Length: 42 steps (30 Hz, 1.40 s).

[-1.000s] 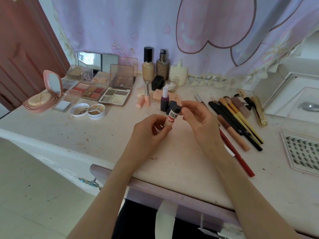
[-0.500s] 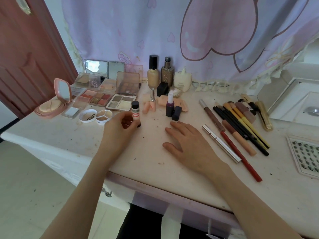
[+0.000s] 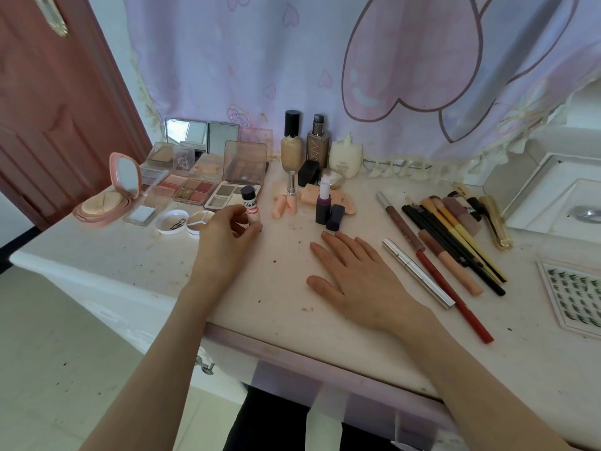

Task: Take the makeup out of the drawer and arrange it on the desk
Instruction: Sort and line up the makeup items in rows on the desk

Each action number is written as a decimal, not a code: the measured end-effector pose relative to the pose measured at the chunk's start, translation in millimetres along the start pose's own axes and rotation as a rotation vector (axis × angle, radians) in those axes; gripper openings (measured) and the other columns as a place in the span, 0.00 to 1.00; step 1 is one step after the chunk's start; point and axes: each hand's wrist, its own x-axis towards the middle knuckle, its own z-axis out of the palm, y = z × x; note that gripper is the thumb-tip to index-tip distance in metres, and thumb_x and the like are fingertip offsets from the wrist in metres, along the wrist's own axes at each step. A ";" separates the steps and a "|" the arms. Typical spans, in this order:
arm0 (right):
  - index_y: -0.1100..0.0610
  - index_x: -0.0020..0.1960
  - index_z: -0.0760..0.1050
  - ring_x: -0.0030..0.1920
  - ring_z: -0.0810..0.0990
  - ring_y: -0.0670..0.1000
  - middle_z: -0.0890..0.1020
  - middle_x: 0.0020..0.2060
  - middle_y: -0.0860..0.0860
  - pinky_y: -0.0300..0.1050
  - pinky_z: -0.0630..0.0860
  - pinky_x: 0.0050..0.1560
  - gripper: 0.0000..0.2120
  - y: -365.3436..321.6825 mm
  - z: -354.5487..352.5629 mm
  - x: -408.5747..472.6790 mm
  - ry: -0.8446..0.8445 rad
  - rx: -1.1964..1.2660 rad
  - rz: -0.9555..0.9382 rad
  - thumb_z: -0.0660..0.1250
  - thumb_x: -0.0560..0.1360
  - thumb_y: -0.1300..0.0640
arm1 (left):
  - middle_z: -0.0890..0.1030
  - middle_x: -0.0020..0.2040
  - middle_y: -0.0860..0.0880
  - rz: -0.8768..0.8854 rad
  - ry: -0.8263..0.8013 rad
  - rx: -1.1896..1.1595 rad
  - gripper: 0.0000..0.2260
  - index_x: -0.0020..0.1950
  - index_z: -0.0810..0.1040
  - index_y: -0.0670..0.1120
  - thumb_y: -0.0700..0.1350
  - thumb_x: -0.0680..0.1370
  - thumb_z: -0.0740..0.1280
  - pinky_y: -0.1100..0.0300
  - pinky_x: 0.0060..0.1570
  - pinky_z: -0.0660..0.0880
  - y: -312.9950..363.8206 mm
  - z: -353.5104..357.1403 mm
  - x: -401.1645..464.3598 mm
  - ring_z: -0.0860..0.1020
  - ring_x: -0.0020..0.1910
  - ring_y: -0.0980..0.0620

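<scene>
Small cylindrical tube (image 3: 251,206) w/ black cap is pinched upright by left hand (image 3: 224,242); right hand (image 3: 361,278) is laid flat, fingers spread, on speckled desk (image 3: 276,307).

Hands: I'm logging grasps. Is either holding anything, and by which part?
The left hand grips the small tube by its lower body. The right hand lies flat, holding nothing.

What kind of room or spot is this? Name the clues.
Probably a dressing table in a home: open palettes and foundation bottles line a desk against a curtain, with pencils laid in a row.
</scene>
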 end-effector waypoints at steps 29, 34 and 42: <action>0.57 0.41 0.74 0.38 0.71 0.49 0.76 0.52 0.53 0.43 0.67 0.37 0.09 89.2 -35.8 -57.9 0.423 0.036 0.657 0.64 0.75 0.52 | 0.51 0.77 0.56 0.469 -0.475 0.569 0.22 0.75 0.52 0.55 0.55 0.81 0.46 0.55 0.72 0.41 50.4 59.7 -60.3 0.46 0.75 0.57; 0.59 0.45 0.78 0.34 0.70 0.45 0.77 0.53 0.52 0.41 0.68 0.36 0.09 84.6 -42.7 -57.4 0.476 0.071 0.640 0.64 0.74 0.54 | 0.55 0.76 0.56 0.483 -0.460 0.512 0.20 0.74 0.57 0.54 0.53 0.81 0.49 0.57 0.72 0.42 50.3 56.0 -61.3 0.49 0.75 0.57; 0.51 0.42 0.71 0.36 0.76 0.35 0.79 0.35 0.46 0.26 0.72 0.35 0.04 27.7 -61.8 -34.0 0.508 0.708 0.383 0.66 0.74 0.54 | 0.77 0.58 0.59 0.224 -0.348 -0.266 0.13 0.63 0.71 0.55 0.45 0.80 0.59 0.70 0.56 0.69 56.4 39.1 -59.9 0.74 0.57 0.64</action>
